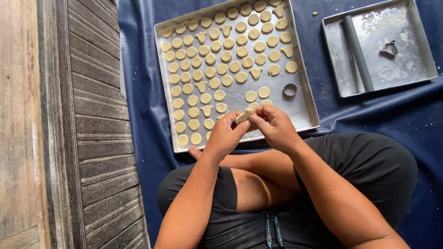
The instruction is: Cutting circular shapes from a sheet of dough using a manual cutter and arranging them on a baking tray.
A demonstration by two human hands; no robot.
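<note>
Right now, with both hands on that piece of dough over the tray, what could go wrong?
The dough piece, pinched between left hand and right hand, looks soft and may tear or deform. If dropped, it could dent cut cookies below. A wrist might also nudge the round cutter on the large tray.

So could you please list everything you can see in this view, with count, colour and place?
large baking tray: one, silver metal, on the blue sheet ahead of the person
cut dough shapes: several dozen, pale cream, mostly round, a few flared, in rows on the large tray
round fluted cutter: one, metal, on the large tray's right side
small tray: one, silver, floury, upper right
rod: one, grey, lying in the small tray
shaped cutter: one, metal, in the small tray
blue sheet: one, dark blue, covering the floor
wooden boards: weathered grey-brown, left
dough piece: one, pale, held between both hands
left hand: pinching the dough piece
right hand: pinching the dough piece
</note>
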